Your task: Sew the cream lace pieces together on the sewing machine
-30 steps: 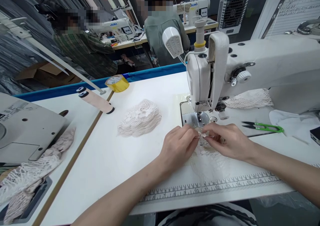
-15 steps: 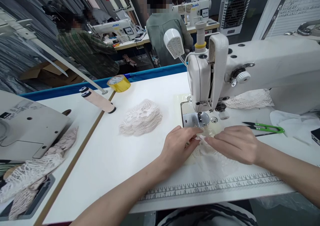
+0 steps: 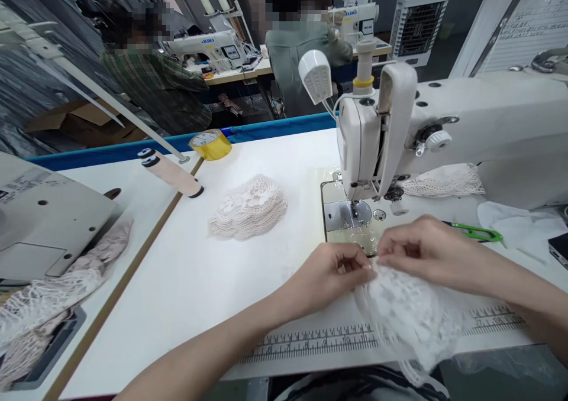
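Left hand (image 3: 341, 271) and right hand (image 3: 417, 250) are close together in my head view, and each one pinches with its fingertips the upper edge of a white lace piece (image 3: 408, 315). I see this lace piece spread below the fingers; it covers part of the printed ruler scale (image 3: 310, 345), and its lower end goes past the front edge of the table (image 3: 177, 288). It is nearer to me than the needle plate (image 3: 341, 214) of the sewing machine (image 3: 479, 111), apart from the needle area. Behind the right wrist I find green thread snips (image 3: 481, 232), of which the blades are mostly hidden, and next to them a white cloth (image 3: 510, 223). To the left of the needle plate lies a stack of lace pieces (image 3: 248, 209). Farther away are a yellow tape roll (image 3: 212, 146) and a pale pink thread spool (image 3: 171, 175).
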Demonstrator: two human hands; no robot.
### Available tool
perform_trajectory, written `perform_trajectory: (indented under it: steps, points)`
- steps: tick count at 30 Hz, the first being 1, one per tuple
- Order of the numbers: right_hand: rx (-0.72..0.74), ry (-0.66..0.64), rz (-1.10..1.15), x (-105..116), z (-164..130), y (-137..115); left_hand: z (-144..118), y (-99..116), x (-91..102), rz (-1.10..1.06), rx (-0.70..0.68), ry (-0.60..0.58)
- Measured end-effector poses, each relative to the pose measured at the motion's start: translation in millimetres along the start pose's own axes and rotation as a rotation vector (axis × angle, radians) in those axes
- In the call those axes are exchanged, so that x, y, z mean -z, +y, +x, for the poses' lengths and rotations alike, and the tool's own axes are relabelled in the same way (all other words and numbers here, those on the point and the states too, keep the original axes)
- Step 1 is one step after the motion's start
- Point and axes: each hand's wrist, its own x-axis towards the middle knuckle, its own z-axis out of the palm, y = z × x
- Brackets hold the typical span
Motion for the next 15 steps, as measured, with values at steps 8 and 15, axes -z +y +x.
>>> perform_trajectory:
  steps: [8,15]
  points:
    - [0.000,0.281,-0.302,-30,30,33,10,-31,-8.6,0.876,-0.364,0.438]
    - [-0.040,0.355,-0.440,-29,31,43,1,-25,-12.4,1.099,-0.532,0.406]
